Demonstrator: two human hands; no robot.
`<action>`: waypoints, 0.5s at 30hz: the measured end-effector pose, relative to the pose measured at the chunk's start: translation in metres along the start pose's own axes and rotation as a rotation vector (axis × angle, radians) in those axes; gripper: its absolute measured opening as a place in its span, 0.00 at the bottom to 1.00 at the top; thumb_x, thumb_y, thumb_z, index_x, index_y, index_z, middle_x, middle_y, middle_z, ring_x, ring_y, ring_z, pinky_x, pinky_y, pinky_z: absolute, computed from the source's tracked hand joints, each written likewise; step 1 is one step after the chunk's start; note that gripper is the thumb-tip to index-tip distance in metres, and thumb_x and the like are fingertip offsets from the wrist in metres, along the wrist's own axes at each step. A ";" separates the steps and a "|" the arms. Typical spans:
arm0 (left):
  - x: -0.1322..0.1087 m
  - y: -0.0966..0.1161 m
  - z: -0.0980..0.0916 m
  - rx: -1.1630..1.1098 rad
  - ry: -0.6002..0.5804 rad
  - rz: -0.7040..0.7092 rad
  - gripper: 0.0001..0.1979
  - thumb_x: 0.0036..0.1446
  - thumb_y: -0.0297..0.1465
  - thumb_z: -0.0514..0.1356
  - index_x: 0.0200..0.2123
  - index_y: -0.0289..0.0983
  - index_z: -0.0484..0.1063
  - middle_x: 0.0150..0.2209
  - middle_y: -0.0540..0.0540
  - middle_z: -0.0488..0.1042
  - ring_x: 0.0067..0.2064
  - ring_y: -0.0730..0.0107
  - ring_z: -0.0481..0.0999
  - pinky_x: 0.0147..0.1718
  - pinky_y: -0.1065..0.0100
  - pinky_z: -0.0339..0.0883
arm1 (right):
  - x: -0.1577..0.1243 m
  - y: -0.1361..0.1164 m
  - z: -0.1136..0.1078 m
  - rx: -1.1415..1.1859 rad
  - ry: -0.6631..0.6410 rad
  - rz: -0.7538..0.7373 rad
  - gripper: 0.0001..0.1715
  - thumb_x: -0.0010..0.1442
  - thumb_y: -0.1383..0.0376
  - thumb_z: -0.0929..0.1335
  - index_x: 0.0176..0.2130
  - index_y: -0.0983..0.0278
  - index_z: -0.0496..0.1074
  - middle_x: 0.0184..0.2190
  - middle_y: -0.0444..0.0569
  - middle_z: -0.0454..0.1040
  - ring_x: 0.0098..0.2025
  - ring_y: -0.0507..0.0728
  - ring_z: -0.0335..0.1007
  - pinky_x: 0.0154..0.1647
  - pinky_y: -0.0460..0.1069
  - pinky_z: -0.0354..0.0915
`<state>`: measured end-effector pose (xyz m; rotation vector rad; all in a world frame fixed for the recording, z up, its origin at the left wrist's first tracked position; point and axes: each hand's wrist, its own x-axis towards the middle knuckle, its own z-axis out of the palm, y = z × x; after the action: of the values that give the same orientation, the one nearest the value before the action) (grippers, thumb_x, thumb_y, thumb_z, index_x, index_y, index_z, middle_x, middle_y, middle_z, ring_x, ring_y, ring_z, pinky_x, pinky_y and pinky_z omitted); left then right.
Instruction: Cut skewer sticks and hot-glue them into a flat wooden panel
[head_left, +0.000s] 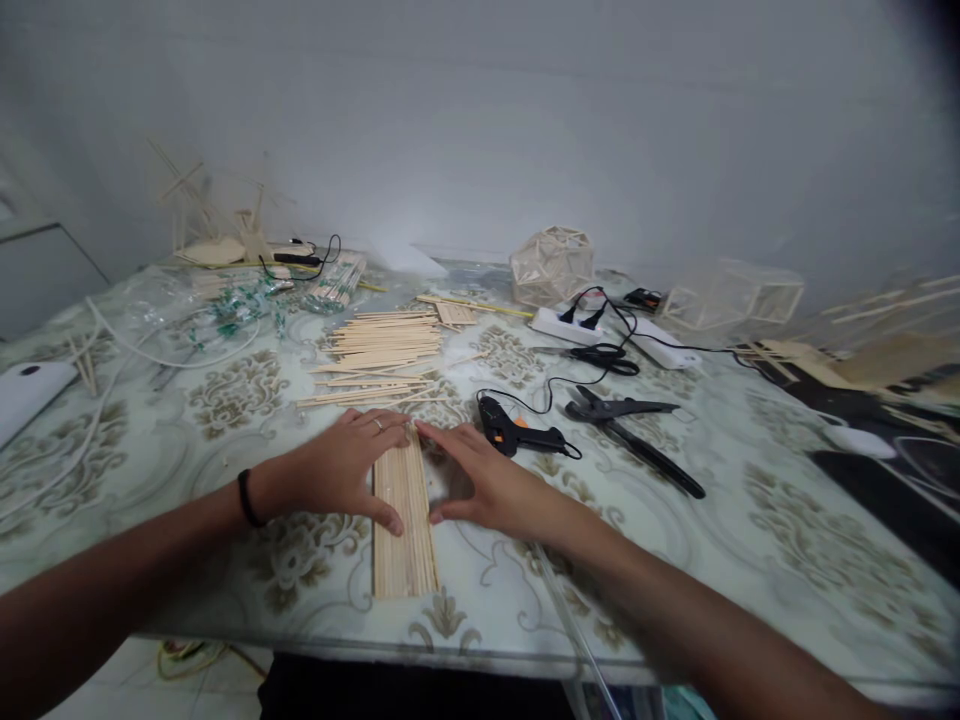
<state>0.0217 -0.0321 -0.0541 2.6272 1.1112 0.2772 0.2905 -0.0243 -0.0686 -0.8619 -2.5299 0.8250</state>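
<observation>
A flat panel of light wooden sticks [405, 560] laid side by side rests lengthwise on the table in front of me. My left hand [337, 465], wearing a ring and a dark wristband, lies over its left side. The left thumb touches the panel's top, and the fingers reach its far end. Along the right edge is my right hand [487, 485], thumb apart from the stretched index finger, whose tip meets the far end near the left fingertips. Beyond the hands lies a pile of loose wooden sticks [386, 340]. A black glue gun [517, 432] sits right of the panel.
Black-handled cutters [637, 440] and black scissors [600, 355] lie to the right. A white power strip [566, 325] with plugged cords stands behind them. Stick-built frames [551, 262] line the back. Plastic wrapping [161, 300] and packed sticks [337, 280] are at the back left.
</observation>
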 end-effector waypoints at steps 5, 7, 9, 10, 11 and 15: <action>0.001 0.000 -0.001 -0.002 -0.028 -0.003 0.46 0.48 0.64 0.67 0.59 0.38 0.70 0.68 0.30 0.65 0.68 0.35 0.64 0.61 0.45 0.59 | 0.000 0.002 0.001 0.014 0.006 -0.009 0.68 0.54 0.54 0.81 0.77 0.55 0.44 0.61 0.59 0.68 0.61 0.68 0.63 0.64 0.66 0.63; 0.001 0.000 -0.001 -0.011 -0.032 -0.004 0.46 0.48 0.64 0.67 0.59 0.38 0.70 0.68 0.30 0.65 0.68 0.35 0.64 0.61 0.45 0.58 | 0.000 0.002 0.001 0.022 0.004 -0.005 0.67 0.54 0.54 0.81 0.77 0.55 0.44 0.60 0.59 0.68 0.61 0.67 0.63 0.64 0.65 0.63; 0.001 -0.001 0.000 -0.021 -0.034 0.003 0.45 0.48 0.63 0.67 0.59 0.37 0.70 0.68 0.30 0.66 0.69 0.35 0.64 0.62 0.45 0.58 | 0.000 0.001 0.001 0.027 -0.003 0.000 0.67 0.54 0.55 0.81 0.77 0.55 0.45 0.60 0.59 0.68 0.60 0.67 0.62 0.64 0.64 0.63; 0.001 -0.002 0.001 -0.024 -0.035 0.007 0.45 0.49 0.63 0.67 0.59 0.38 0.70 0.68 0.31 0.66 0.69 0.35 0.63 0.62 0.45 0.57 | 0.000 0.001 0.000 0.028 -0.006 0.003 0.67 0.54 0.55 0.81 0.77 0.55 0.45 0.60 0.59 0.68 0.60 0.66 0.62 0.64 0.64 0.63; 0.001 -0.003 0.001 -0.027 -0.036 0.011 0.45 0.49 0.62 0.67 0.60 0.38 0.69 0.68 0.31 0.66 0.69 0.36 0.63 0.63 0.45 0.57 | 0.000 0.001 0.000 0.030 -0.009 0.004 0.67 0.54 0.55 0.81 0.77 0.55 0.44 0.60 0.59 0.68 0.60 0.66 0.62 0.64 0.64 0.63; 0.002 -0.005 0.003 -0.040 -0.037 0.015 0.44 0.49 0.62 0.68 0.59 0.38 0.69 0.68 0.30 0.65 0.69 0.36 0.63 0.63 0.44 0.57 | 0.000 0.001 0.000 0.037 -0.007 0.003 0.68 0.54 0.56 0.81 0.77 0.54 0.44 0.60 0.58 0.68 0.61 0.67 0.61 0.64 0.64 0.63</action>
<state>0.0200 -0.0279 -0.0583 2.5963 1.0640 0.2504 0.2911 -0.0237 -0.0689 -0.8527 -2.5118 0.8743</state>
